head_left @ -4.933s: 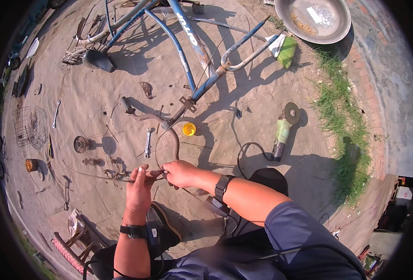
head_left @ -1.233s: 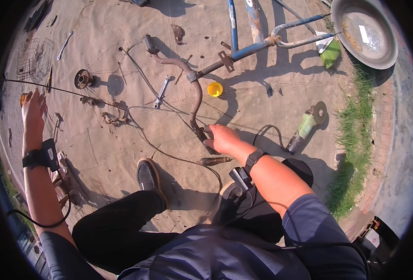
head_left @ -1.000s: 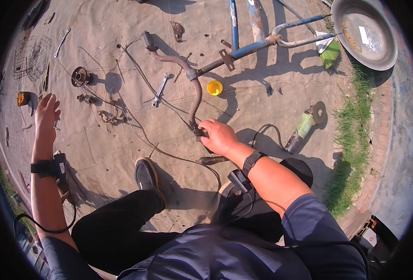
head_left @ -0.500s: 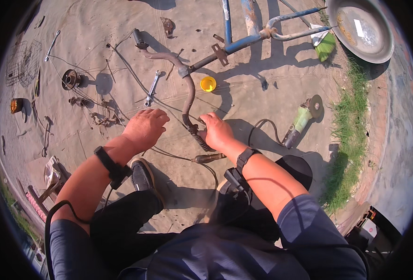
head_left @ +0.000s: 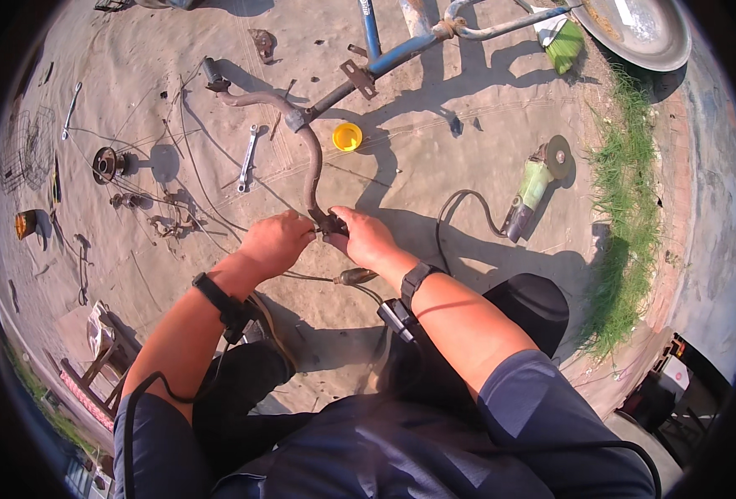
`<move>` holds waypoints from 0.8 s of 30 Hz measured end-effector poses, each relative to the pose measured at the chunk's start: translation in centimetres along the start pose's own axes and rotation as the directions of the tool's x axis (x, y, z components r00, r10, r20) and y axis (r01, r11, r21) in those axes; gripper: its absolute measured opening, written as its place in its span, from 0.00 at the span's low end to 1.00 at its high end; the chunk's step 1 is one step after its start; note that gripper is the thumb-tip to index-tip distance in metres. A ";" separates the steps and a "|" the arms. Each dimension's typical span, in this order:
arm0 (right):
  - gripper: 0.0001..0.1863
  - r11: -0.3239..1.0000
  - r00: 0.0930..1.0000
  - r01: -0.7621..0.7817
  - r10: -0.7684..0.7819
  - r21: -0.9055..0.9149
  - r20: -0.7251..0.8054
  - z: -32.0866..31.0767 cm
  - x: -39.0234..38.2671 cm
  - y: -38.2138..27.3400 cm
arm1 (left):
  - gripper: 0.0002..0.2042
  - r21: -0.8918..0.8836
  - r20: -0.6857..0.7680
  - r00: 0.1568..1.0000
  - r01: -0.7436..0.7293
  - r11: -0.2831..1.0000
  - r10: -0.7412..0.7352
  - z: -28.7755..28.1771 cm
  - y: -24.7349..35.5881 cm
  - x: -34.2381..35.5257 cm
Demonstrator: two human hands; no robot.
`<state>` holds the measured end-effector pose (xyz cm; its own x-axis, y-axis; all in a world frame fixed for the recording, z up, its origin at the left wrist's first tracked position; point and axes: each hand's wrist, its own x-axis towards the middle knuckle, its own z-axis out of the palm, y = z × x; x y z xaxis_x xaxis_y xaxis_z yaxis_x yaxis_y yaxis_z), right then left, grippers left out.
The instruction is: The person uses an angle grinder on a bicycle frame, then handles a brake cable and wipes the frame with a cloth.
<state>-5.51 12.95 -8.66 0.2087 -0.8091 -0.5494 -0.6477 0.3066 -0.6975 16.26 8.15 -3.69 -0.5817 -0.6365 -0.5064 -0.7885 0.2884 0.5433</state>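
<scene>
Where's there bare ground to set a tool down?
Mostly bare ground lies between the yellow cup and the green grinder, beyond the black cord. Small dark scraps edge it. Another patch is left of the dark far grip, beyond the hub. It's crowded around the hub and rusty parts, and by the left hand and right hand at the handlebar.

The left hand (head_left: 276, 241), earlier stretched far out, is now brought beside the right hand (head_left: 368, 241) at the handlebar (head_left: 314, 162) end. The metal basin (head_left: 646, 43) is cropped further.
</scene>
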 end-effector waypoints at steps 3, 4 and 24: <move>0.27 0.998 0.999 0.035 -0.035 -0.051 0.002 0.0 -0.4 -0.9 | 0.10 -0.023 0.014 1.000 -0.004 1.000 0.004 -0.2 -0.3 0.2; 0.28 0.998 0.999 0.020 -0.018 -0.060 0.026 -0.1 -0.3 -0.9 | 0.10 -0.007 0.029 1.000 -0.008 1.000 0.008 -0.7 0.0 0.3; 0.32 1.000 0.998 -0.008 0.006 0.024 0.070 -0.7 -0.2 0.2 | 0.06 0.046 -0.047 0.954 -0.294 0.955 0.297 -8.5 2.5 0.7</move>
<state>-6.20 12.83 -8.33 0.2557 -0.7700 -0.5845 -0.6314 0.3248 -0.7042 15.58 2.37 2.96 -0.7792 -0.5554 -0.2904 -0.5907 0.4958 0.6366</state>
